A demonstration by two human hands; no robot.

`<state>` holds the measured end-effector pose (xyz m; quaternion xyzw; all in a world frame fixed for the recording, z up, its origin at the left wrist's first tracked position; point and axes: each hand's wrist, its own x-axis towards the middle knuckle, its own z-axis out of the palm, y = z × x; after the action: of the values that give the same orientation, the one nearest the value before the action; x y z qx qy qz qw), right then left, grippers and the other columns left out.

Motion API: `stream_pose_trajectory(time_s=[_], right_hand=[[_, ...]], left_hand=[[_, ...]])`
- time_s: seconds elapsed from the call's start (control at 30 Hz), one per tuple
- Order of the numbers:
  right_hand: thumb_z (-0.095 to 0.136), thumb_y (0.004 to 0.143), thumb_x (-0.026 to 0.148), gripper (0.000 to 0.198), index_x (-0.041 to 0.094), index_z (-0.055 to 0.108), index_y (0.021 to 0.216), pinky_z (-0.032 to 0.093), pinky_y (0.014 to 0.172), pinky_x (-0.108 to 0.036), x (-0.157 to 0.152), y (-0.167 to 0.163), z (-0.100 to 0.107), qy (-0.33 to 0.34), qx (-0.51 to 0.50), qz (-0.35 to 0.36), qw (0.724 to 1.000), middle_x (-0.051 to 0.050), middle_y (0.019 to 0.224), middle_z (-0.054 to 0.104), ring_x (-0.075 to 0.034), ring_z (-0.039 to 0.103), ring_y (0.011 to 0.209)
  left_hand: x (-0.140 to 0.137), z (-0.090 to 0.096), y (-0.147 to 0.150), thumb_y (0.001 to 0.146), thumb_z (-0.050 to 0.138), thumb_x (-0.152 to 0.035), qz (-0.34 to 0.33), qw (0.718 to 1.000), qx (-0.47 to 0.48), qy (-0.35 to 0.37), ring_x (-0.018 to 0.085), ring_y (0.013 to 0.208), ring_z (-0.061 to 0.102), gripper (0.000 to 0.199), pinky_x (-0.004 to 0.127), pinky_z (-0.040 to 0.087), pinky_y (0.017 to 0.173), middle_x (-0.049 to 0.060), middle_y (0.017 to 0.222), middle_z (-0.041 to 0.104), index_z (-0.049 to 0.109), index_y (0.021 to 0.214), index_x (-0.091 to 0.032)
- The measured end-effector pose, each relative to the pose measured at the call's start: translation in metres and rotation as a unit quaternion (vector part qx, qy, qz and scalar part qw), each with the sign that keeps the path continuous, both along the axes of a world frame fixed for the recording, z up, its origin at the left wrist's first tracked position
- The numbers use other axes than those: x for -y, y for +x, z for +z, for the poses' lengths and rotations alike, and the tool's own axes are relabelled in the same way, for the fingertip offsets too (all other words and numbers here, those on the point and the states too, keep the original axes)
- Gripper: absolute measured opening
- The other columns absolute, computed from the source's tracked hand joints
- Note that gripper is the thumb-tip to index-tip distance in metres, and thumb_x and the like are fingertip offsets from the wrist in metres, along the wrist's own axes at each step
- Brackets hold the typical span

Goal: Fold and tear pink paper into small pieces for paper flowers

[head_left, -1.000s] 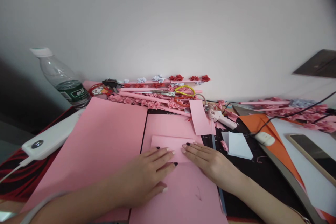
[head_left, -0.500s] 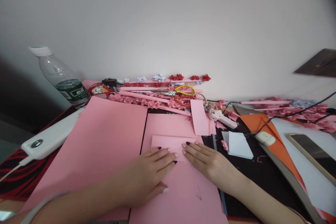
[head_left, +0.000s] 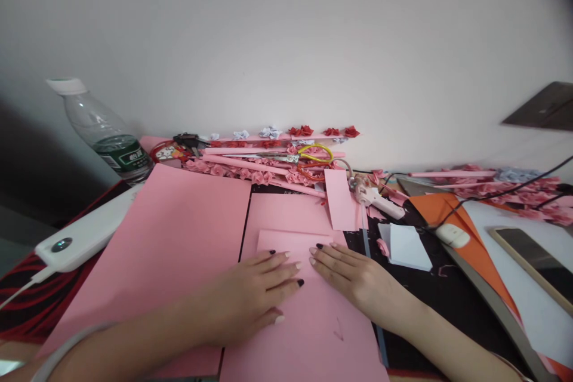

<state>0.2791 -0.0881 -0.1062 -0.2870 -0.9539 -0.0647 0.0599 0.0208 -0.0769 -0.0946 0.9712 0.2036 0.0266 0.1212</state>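
Observation:
My left hand (head_left: 257, 295) lies with fingers stretched on a small pink paper piece (head_left: 290, 240), covering its left part. From the right, my right hand (head_left: 353, 274) rests flat on the same piece, fingertips a short gap from the left ones. Its far edge shows a crease or overlap; the near edge is mostly hidden under my fingers. Below it is a larger pink sheet (head_left: 308, 334). Another big pink sheet (head_left: 188, 245) lies to the left, partly under my left forearm. A pink strip (head_left: 339, 200) sits beyond my right hand.
Paper flowers and pink rolled sticks (head_left: 246, 164) line the wall, with yellow-handled scissors (head_left: 316, 154) on them. A glue gun (head_left: 376, 198), white paper slips (head_left: 409, 248) and a phone (head_left: 537, 262) lie right. A bottle (head_left: 107, 137) and white power bank (head_left: 85, 233) stand left.
Both hands stay on the small paper piece. The left fingers have shifted only slightly, with the index finger now a little lower and more spread.

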Motion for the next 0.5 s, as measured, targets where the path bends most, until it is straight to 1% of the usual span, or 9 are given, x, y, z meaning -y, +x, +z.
stream_pose_trajectory(time_s=[0.1,0.23,0.33,0.5], right_hand=[[0.036,0.09,0.011,0.039,0.012,0.042,0.128,0.039,0.1,-0.038,0.0004,0.0005,0.0008,-0.004,0.002,0.0,1.0,-0.012,0.128,0.048,-0.019,0.04,0.121],[0.036,0.09,0.012,0.038,0.011,0.042,0.128,0.038,0.1,-0.038,0.0007,0.001,0.001,-0.006,0.011,-0.002,1.0,-0.012,0.129,0.047,-0.019,0.04,0.121],[0.036,0.09,0.012,0.035,0.012,0.047,0.124,0.039,0.099,-0.038,0.0003,0.0012,0.0026,0.002,-0.002,-0.002,1.0,-0.011,0.123,0.053,-0.019,0.044,0.118],[0.037,0.088,0.009,0.032,0.01,0.056,0.114,0.044,0.095,-0.037,0.0005,0.0045,0.0072,0.035,-0.034,-0.001,0.999,-0.012,0.109,0.063,-0.019,0.054,0.108]], left_hand=[[-0.0008,-0.0004,-0.0011,0.088,0.04,-0.032,-0.004,1.0,0.002,-0.004,0.023,0.127,0.031,0.046,0.038,0.024,0.104,0.003,0.137,0.037,0.032,0.132,-0.025],[-0.0019,-0.0025,-0.0027,0.087,0.041,-0.032,-0.005,1.0,0.008,-0.008,0.022,0.127,0.03,0.052,0.037,0.024,0.105,0.003,0.138,0.037,0.026,0.136,-0.022],[-0.0023,-0.0035,-0.003,0.087,0.042,-0.033,-0.002,1.0,0.019,-0.015,0.021,0.127,0.031,0.054,0.035,0.024,0.105,0.004,0.137,0.038,0.024,0.136,-0.021],[-0.0018,-0.0014,-0.0018,0.087,0.042,-0.032,0.002,0.999,0.018,-0.029,0.021,0.127,0.031,0.052,0.035,0.025,0.105,0.004,0.136,0.038,0.027,0.136,-0.021]])
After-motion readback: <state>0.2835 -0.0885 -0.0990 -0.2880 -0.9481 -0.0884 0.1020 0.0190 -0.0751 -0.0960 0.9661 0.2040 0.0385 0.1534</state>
